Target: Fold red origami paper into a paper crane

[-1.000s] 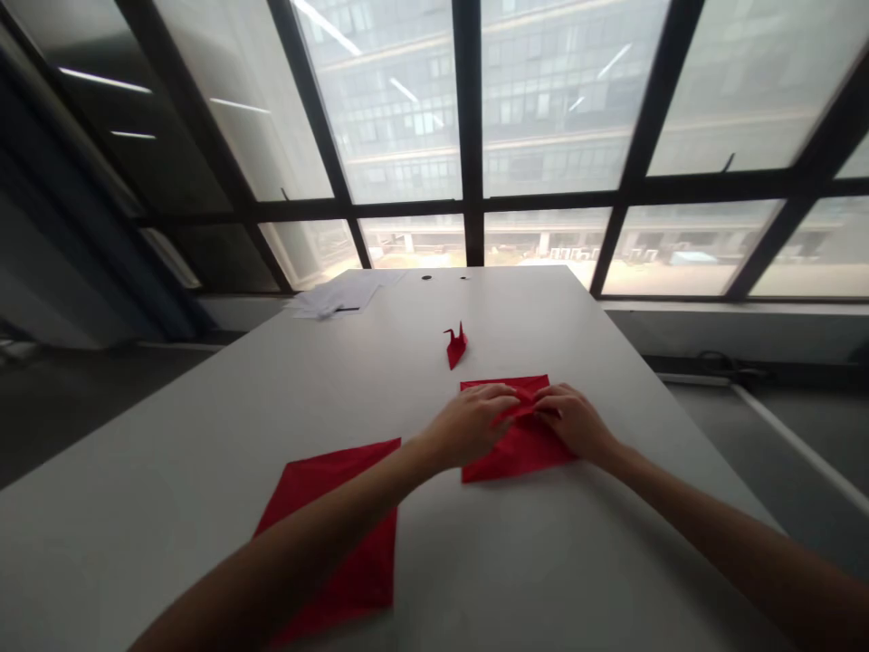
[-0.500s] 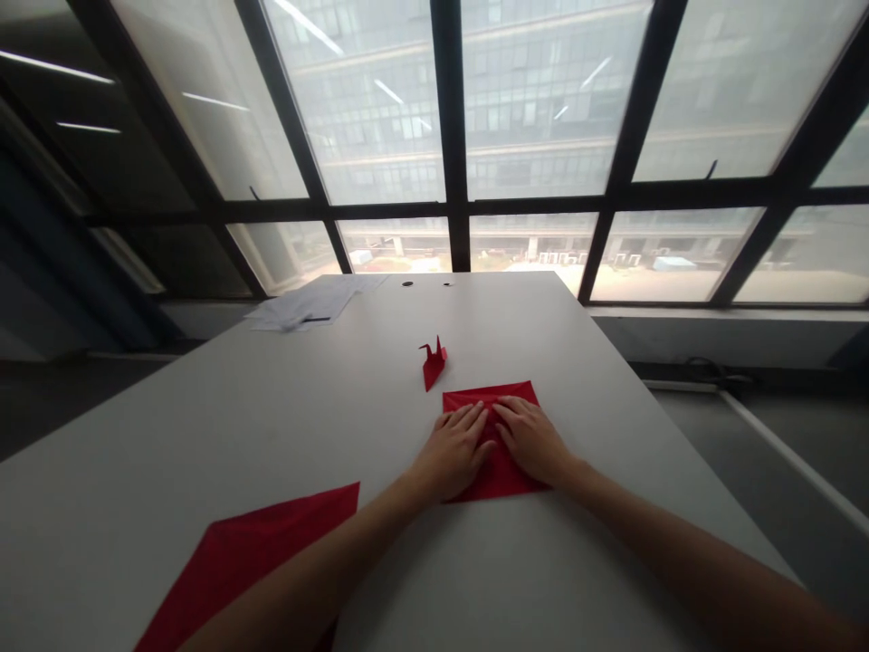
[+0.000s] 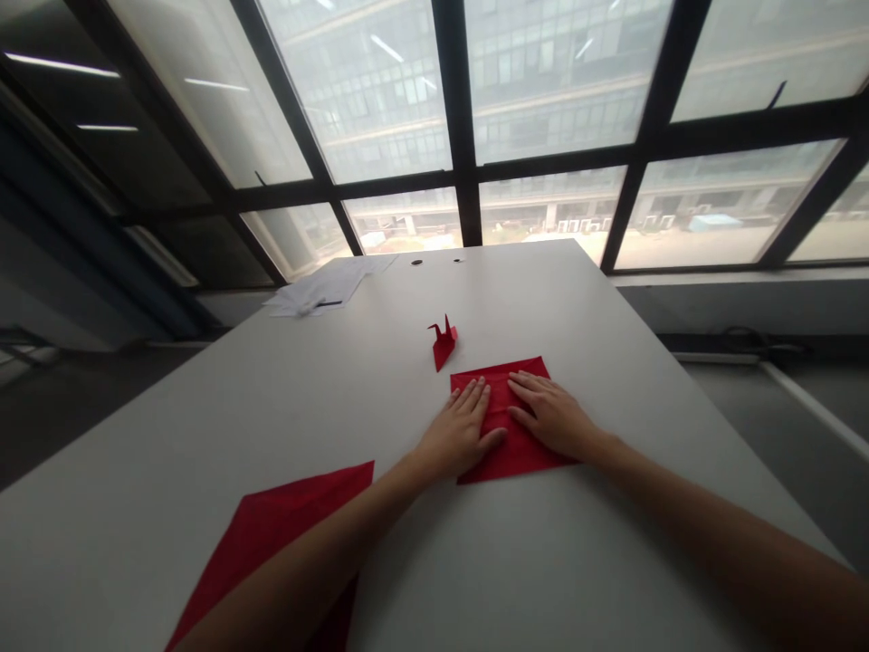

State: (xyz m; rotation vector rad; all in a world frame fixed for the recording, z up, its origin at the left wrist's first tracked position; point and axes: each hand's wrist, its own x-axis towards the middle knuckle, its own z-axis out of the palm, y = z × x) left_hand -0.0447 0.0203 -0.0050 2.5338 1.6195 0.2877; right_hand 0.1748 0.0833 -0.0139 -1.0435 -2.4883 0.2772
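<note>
2 hands, left hand (image 3: pixel 458 433) and right hand (image 3: pixel 553 417), lie spread flat on the folded red paper (image 3: pixel 506 426) beneath them, likely flattening a crease; the next fold needs an edge lifted, paper crane (image 3: pixel 444 341) just beyond
</note>
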